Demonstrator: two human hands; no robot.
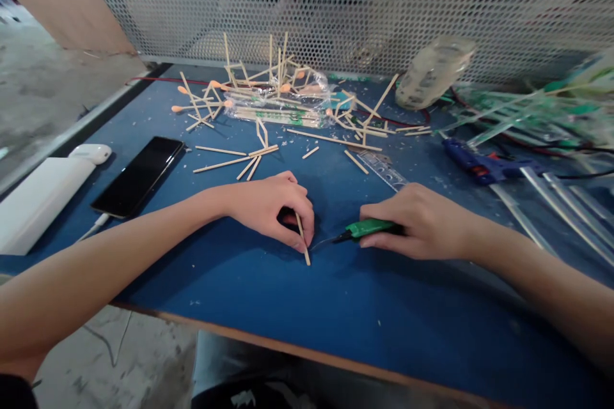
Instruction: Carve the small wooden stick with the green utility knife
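Observation:
Between the thumb and fingers of my left hand is a thin wooden stick, its lower end near the blue tabletop. My right hand is wrapped round the green handle of a utility knife. The knife's thin blade points left, its tip close to the stick just below my left fingertips; whether it touches cannot be made out. Beyond my hands lie loose cut sticks and a short piece. A clear ruler runs partly behind my right hand.
Stick figures with orange tips and a plastic bag of sticks stand at the back. A phone and a white box lie left. Right are a blue glue gun, clear glue sticks and a jar.

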